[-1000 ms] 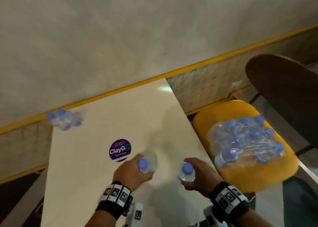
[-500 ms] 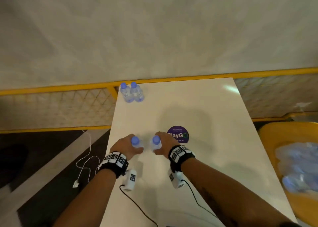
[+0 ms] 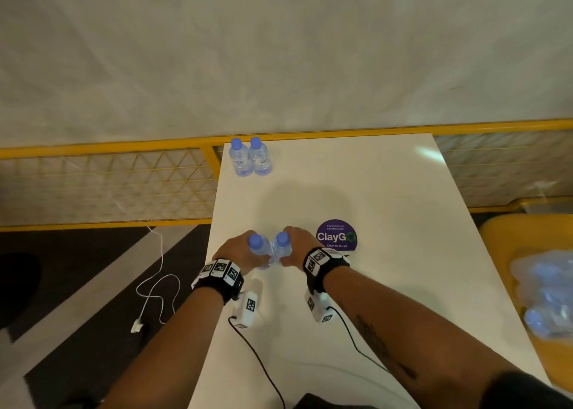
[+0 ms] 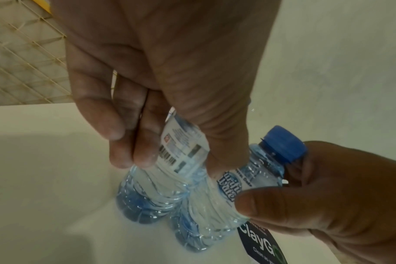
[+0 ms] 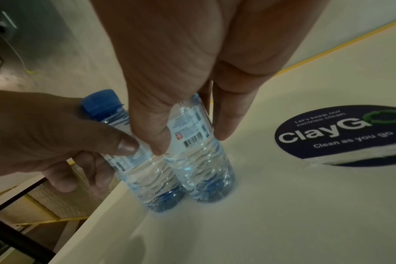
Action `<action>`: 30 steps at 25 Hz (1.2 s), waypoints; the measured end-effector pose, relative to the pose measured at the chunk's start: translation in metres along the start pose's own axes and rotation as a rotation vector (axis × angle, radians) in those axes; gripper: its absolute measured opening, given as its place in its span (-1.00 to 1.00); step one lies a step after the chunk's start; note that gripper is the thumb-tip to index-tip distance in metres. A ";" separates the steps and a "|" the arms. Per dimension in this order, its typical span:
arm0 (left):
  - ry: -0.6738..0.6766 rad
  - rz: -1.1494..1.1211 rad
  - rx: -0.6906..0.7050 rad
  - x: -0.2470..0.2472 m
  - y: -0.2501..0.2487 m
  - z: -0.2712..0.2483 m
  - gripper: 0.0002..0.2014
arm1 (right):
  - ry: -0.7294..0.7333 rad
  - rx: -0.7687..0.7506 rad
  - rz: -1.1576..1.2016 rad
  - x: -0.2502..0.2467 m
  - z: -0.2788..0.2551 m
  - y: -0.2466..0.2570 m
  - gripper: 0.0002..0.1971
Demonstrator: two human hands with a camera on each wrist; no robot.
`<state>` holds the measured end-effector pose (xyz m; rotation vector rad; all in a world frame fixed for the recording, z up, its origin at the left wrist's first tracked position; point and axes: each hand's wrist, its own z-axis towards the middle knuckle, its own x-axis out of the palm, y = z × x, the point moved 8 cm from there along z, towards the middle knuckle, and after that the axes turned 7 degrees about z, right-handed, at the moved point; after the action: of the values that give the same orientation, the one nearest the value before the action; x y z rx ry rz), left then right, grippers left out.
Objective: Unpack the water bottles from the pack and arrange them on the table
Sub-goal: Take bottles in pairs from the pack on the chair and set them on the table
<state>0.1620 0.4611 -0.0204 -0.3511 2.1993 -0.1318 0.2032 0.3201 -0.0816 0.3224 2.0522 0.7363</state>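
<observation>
Two small clear water bottles with blue caps stand side by side on the white table (image 3: 372, 191) near its left edge. My left hand (image 3: 238, 252) grips the left bottle (image 3: 257, 247) (image 4: 170, 160) (image 5: 133, 160) round its label. My right hand (image 3: 296, 247) grips the right bottle (image 3: 281, 244) (image 4: 249, 187) (image 5: 192, 142) the same way. Their bases touch the tabletop and each other. Two more bottles (image 3: 250, 157) stand together at the far left corner. The plastic-wrapped pack (image 3: 545, 294) lies on a yellow seat at the right edge, blurred.
A round dark ClayGo sticker (image 3: 336, 238) lies just right of my right hand. A yellow mesh rail (image 3: 108, 179) runs behind and left of the table. A white cable (image 3: 155, 284) trails on the dark floor to the left. Black wires cross the near tabletop.
My view swung left from the pack to the table. Both hands carried their bottles forward and drew them together until they stand touching on the table.
</observation>
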 end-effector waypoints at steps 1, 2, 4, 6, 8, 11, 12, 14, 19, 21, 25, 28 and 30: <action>-0.004 -0.031 0.002 0.000 -0.004 -0.002 -0.74 | 0.001 0.003 0.004 0.000 -0.002 0.001 -0.48; -0.020 -0.062 -0.006 -0.001 -0.004 -0.006 -0.70 | 0.002 0.007 0.016 0.000 -0.006 0.001 -0.42; -0.101 -0.093 -0.096 -0.007 0.012 -0.020 -0.25 | -0.010 0.023 0.091 -0.006 -0.022 0.001 -0.11; -0.176 -0.123 -0.213 -0.012 0.024 -0.048 0.18 | -0.018 0.061 0.182 -0.020 -0.055 -0.016 0.05; -0.271 -0.114 -0.217 -0.012 0.015 -0.082 -0.03 | -0.030 0.072 0.228 -0.037 -0.099 -0.050 -0.11; -0.246 -0.005 0.059 0.015 -0.091 -0.109 -0.50 | -0.093 0.199 0.305 -0.076 -0.193 -0.163 -0.58; -0.178 -0.008 0.164 0.034 -0.131 -0.110 -0.59 | -0.120 0.267 0.308 -0.088 -0.226 -0.201 -0.68; -0.018 0.011 0.394 0.085 -0.234 -0.111 -0.66 | -0.242 0.419 0.297 -0.121 -0.305 -0.279 -0.79; 0.231 0.280 0.773 0.211 -0.467 -0.142 -0.54 | -0.677 0.810 0.408 -0.193 -0.473 -0.448 -0.65; 0.202 0.441 0.879 0.246 -0.530 -0.156 -0.51 | -0.748 0.816 0.404 -0.218 -0.502 -0.480 -0.46; 0.015 0.680 0.892 0.276 -0.618 -0.170 -0.59 | -0.456 0.826 0.013 -0.254 -0.509 -0.514 -0.44; -0.087 0.823 0.779 0.276 -0.646 -0.146 -0.65 | -0.409 0.833 -0.171 -0.279 -0.507 -0.524 -0.65; -0.158 0.812 0.744 0.270 -0.654 -0.132 -0.67 | -0.429 0.800 -0.197 -0.287 -0.508 -0.523 -0.52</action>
<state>0.0356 -0.2473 -0.0039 0.8972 1.8171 -0.4279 -0.0302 -0.4229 0.0012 0.6462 1.8355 -0.2927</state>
